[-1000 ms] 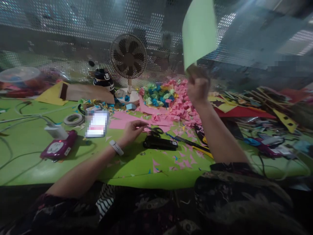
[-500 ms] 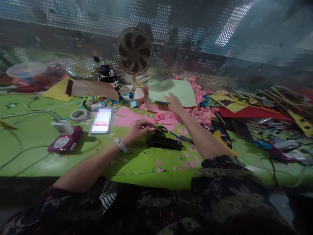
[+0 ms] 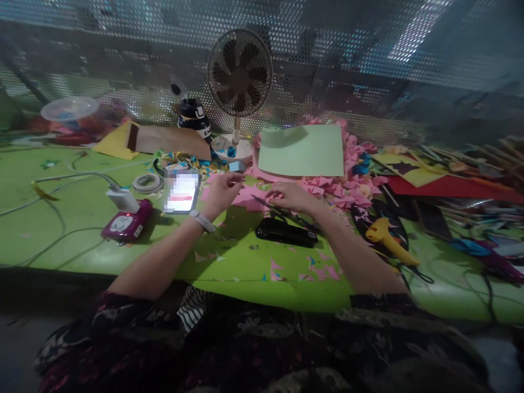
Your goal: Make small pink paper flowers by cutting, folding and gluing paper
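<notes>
My left hand, with a white watch on the wrist, is over a pink paper sheet. Its fingers stretch to the right and look slightly apart. To the right, my right hand hovers with loosely bent fingers, seemingly holding nothing. Just beneath it lie dark scissors, pointing left; part of them is hidden by the hand. A black stapler lies nearer to me. Behind both hands, a pale green sheet rests on pink paper pieces.
A desk fan and a dark bottle stand at the back. Left of me are a phone, a tape roll and a purple power block. A yellow glue gun lies right. Pink scraps litter the green table.
My right hand has left the green sheet and come back toward me above the scissors. My left hand has moved away from the scissors, up and left onto the pink sheet. The view has shifted.
</notes>
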A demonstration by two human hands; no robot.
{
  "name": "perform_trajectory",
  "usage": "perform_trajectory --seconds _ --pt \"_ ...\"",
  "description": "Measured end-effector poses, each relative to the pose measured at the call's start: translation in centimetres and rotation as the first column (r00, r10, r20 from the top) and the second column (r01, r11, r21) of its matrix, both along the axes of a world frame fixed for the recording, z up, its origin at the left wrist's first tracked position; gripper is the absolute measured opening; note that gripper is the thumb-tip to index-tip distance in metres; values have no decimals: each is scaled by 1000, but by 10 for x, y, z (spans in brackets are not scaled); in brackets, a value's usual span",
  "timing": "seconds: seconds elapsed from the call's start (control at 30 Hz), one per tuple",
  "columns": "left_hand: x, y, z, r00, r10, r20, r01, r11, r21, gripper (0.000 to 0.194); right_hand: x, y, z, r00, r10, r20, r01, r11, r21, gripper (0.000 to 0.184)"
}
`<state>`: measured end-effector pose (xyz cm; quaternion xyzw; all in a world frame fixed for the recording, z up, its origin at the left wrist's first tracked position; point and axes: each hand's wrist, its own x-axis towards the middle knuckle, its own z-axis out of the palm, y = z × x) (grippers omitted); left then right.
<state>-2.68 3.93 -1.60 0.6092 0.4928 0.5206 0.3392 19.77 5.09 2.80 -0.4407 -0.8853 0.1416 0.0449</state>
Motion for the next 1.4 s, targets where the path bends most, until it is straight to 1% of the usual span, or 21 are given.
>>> perform_trajectory --seconds 0.1,0.27,0.33,0.43,0.53,0.6,0.7,0.83,0.9,1.03,1.17,1.3,1.4 --pt "-6 7 -2 998 49 41 -49 999 -4 18 -14 8 -4 999 47 26 -47 999 -6 27" --pt "-7 10 -5 999 45 29 -45 999 10 19 -35 14 -5 979 176 105 -170 983 -66 36" --pt "-8 10 -5 999 48 5 -48 998 27 19 -41 11 -5 972 176 158 -170 984 -52 35" --pt "-12 11 -2 995 78 -63 -74 995 67 18 -44 8 -3 962 160 222 -157 987 -30 27" --pt "-18 14 3 981 137 -138 -125 988 91 17 -44 10 1 960 182 214 -164 982 -98 24" --pt "-22 15 5 978 153 -145 -144 987 70 17 -45 14 3 973 167 160 -149 982 -118 30" --pt "-25 17 7 980 156 -123 -153 988 37 18 -51 22 2 986 123 109 -113 989 -95 44" --pt "-31 20 8 981 179 -69 -174 982 71 19 -64 37 -6 989 -19 149 12 999 48 43" --pt "-34 24 6 981 189 -39 -185 979 84 19 -71 46 -11 983 -50 177 38 997 71 46" --pt "-34 28 -1 985 172 -16 -170 983 72 19 -84 62 -19 970 -103 222 92 994 57 47" --pt "-26 23 -4 991 126 -53 -124 992 36 19 -88 70 -21 961 -135 243 139 990 3 43" --pt "-18 16 -4 991 76 -107 -71 996 49 20 -86 74 -20 971 -153 181 169 982 -78 36" --pt "-16 14 -3 989 59 -136 -51 997 64 20 -84 75 -18 982 -144 120 160 978 -136 26"
